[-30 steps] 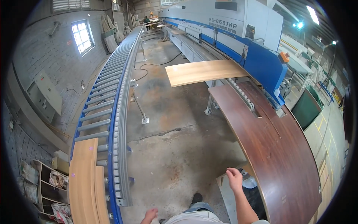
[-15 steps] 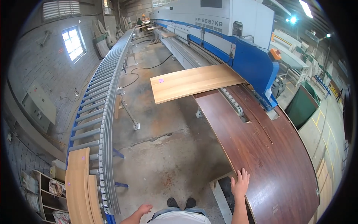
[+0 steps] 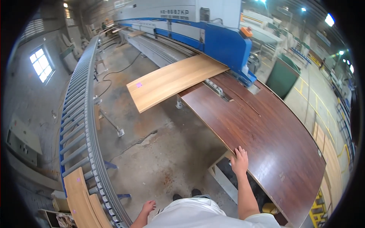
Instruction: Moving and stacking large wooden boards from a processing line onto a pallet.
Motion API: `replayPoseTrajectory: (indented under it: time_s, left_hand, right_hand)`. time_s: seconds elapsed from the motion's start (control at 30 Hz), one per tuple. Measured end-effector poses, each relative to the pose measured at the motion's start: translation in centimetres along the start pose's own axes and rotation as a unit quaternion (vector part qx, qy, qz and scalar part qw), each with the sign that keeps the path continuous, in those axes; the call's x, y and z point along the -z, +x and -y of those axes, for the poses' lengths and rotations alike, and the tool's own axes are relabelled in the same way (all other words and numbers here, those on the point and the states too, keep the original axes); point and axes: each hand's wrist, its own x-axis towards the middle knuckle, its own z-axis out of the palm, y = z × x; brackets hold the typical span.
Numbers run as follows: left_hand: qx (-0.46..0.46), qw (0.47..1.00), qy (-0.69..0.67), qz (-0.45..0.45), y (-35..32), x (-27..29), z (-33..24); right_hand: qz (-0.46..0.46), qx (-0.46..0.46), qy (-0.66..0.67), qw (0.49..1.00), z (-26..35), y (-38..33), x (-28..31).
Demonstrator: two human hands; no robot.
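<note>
My right hand (image 3: 239, 161) rests on the near left edge of a dark reddish-brown wood-grain worktop (image 3: 262, 144), fingers stretched out over its surface and gripping nothing. Low beside my body hangs my left hand (image 3: 149, 206), its fingers loosely bent and apart, with nothing in it. A light wood-grain board (image 3: 175, 79) with a small pink sticker lies across the far end of the worktop, its front end jutting over the floor. Its other end reaches the blue end housing (image 3: 224, 45) of a long machine.
To the left runs a roller conveyor (image 3: 74, 138) with several light boards (image 3: 78, 195) stacked on its near end. A green bin (image 3: 283, 79) stands beyond the worktop. Light planks (image 3: 329, 163) lie at the right. A cable (image 3: 110, 81) crosses the concrete floor.
My view has turned to the right, so the scene sits further left. My right hand stays at the worktop edge; the left remains low and empty, its fingers a little more raised.
</note>
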Motion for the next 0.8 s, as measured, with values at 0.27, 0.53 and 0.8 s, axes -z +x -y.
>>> replayPoseTrajectory:
  time_s: [0.27,0.53,0.8]
  left_hand:
    - [0.027,0.997,0.053,0.044,1.2,0.6,-0.3]
    - [0.024,0.998,-0.040,0.047,2.4,0.4,-3.5]
    - [-0.095,0.975,-0.189,0.063,3.3,1.5,-14.0]
  right_hand:
    - [-0.010,-0.037,0.033,0.999,0.6,-1.8,0.0]
    - [0.006,-0.062,0.065,0.996,0.4,-2.0,0.2]
    - [0.011,-0.058,0.076,0.995,0.3,-1.9,-0.1]
